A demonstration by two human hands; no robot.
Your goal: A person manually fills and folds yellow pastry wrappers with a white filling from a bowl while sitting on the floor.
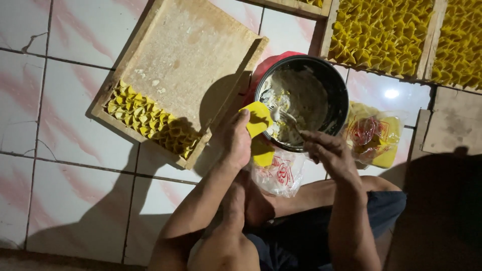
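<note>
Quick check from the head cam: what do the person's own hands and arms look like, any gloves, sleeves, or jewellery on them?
Both bare: left hand and right hand have no gloves, and no rings or watch show. Forearms are uncovered, no sleeves in view. Dark blue shorts are the only clothing visible.

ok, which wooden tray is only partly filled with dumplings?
The wooden tray left of the black bowl: one strip of dumplings along its near edge; the top-right trays are packed.

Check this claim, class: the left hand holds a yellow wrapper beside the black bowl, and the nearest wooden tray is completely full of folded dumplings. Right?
Not quite. The head view shows the left hand holding the yellow wrapper beside the black bowl, but the nearest wooden tray is mostly bare, with folded dumplings along one edge only.
</note>
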